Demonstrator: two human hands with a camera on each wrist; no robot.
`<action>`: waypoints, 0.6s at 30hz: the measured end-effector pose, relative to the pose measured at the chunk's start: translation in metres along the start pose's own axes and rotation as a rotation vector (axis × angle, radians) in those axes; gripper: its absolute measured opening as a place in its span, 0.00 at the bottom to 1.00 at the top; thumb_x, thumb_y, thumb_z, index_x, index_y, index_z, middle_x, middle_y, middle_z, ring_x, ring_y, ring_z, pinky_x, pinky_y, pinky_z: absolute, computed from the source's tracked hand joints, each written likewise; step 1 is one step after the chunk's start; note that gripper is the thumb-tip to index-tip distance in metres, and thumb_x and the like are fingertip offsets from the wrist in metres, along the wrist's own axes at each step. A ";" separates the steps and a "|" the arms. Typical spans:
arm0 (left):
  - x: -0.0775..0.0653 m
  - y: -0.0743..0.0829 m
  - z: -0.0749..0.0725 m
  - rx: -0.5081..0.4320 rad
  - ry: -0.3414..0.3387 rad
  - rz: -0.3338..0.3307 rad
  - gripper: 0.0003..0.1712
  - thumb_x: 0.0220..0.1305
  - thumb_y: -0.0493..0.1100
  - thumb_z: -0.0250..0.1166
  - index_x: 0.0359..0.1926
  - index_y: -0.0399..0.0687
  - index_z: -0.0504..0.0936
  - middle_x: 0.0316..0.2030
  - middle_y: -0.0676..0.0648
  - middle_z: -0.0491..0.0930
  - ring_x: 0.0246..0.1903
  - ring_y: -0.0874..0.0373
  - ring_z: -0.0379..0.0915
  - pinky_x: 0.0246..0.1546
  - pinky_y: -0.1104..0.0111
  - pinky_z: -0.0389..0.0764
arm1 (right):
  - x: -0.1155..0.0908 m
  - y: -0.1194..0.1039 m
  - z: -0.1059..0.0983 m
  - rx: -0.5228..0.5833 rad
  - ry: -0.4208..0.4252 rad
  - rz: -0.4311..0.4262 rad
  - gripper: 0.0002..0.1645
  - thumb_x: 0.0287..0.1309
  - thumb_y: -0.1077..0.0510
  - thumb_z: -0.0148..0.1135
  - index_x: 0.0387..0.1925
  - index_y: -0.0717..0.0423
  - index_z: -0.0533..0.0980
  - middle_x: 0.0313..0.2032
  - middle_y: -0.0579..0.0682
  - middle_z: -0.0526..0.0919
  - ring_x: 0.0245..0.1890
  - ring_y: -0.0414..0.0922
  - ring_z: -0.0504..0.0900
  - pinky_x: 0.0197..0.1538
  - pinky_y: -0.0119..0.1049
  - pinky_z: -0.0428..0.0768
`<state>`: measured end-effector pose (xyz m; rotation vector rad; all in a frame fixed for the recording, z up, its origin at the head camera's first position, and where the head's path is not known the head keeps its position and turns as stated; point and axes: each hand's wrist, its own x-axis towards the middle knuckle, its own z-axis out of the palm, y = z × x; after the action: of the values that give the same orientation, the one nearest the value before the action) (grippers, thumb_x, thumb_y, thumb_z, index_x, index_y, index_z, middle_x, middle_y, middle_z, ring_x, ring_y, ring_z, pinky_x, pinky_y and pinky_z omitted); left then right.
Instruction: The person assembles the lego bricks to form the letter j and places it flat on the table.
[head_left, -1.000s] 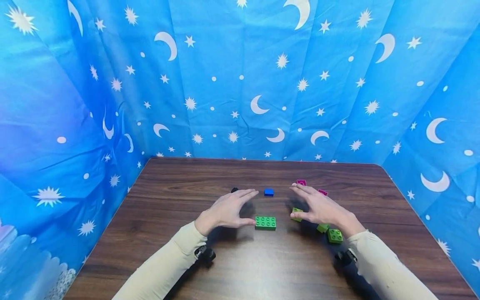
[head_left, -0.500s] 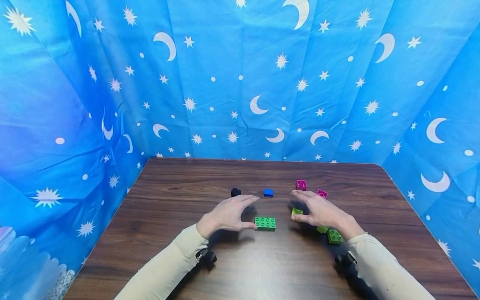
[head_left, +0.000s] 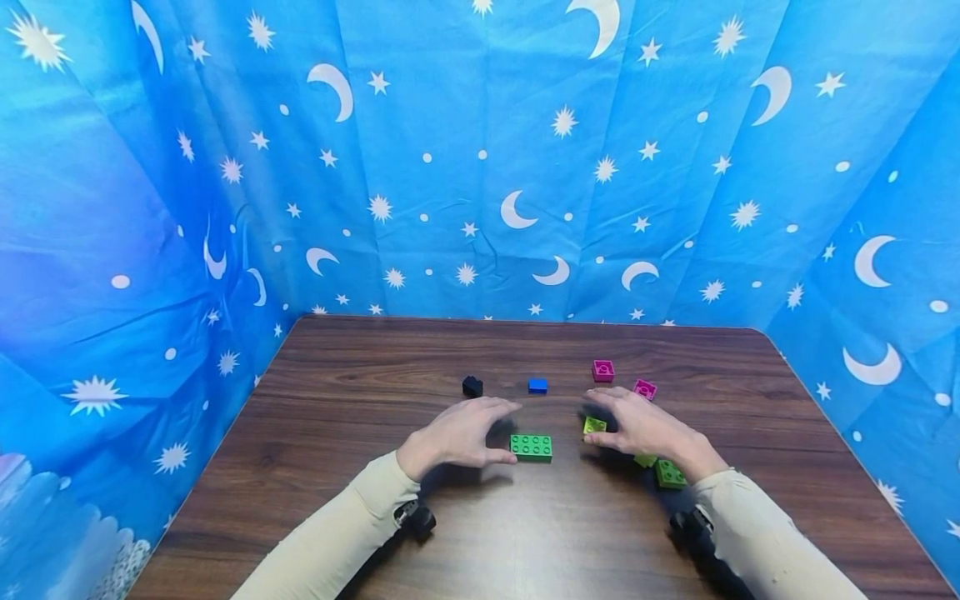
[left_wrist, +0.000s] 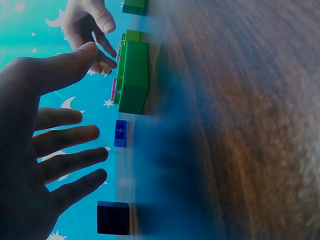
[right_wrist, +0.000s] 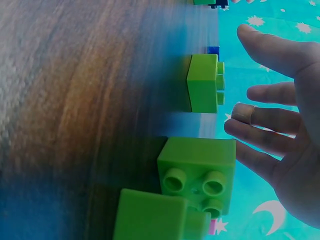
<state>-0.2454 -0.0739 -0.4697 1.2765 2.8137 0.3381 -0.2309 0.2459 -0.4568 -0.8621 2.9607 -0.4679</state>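
My left hand hovers with straight fingers spread, its thumb tip beside the left end of a green eight-stud brick. In the left wrist view nothing lies between the left fingers. My right hand is likewise spread over a lime brick, its thumb covering part of it in the head view. Two more lime bricks, one partly hidden and one by the wrist, sit under that hand. In the right wrist view the hand stands apart from the bricks and holds nothing.
Farther back on the wooden table lie a black brick, a small blue brick and two magenta bricks, one upturned and one partly behind the right hand. A blue curtain borders the table.
Both hands have come slightly down and nearer the person, fingers still spread. The black brick and the magenta bricks show more now. The bricks have not moved.
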 end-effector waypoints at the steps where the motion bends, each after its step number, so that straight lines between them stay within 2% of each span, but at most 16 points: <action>1: 0.000 0.000 0.000 -0.001 -0.001 0.003 0.46 0.58 0.70 0.62 0.71 0.52 0.65 0.67 0.50 0.68 0.66 0.54 0.65 0.64 0.58 0.68 | 0.000 0.000 0.000 0.000 -0.001 -0.003 0.41 0.56 0.41 0.67 0.63 0.63 0.70 0.61 0.63 0.75 0.63 0.62 0.71 0.61 0.58 0.70; 11: 0.001 0.004 0.004 -0.022 0.002 0.028 0.42 0.59 0.66 0.64 0.67 0.49 0.69 0.63 0.50 0.73 0.63 0.55 0.68 0.64 0.61 0.68 | 0.002 0.000 0.003 -0.031 -0.020 -0.001 0.37 0.55 0.43 0.69 0.58 0.64 0.75 0.54 0.61 0.80 0.56 0.59 0.77 0.56 0.55 0.75; 18: 0.004 0.006 0.006 -0.042 0.000 0.048 0.39 0.58 0.63 0.66 0.65 0.47 0.72 0.60 0.50 0.76 0.60 0.56 0.71 0.62 0.63 0.70 | 0.000 0.003 0.006 -0.026 -0.038 0.002 0.34 0.55 0.45 0.69 0.56 0.63 0.76 0.52 0.59 0.82 0.50 0.53 0.81 0.52 0.50 0.79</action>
<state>-0.2431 -0.0655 -0.4742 1.3368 2.7650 0.3963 -0.2322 0.2470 -0.4636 -0.8599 2.9400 -0.4087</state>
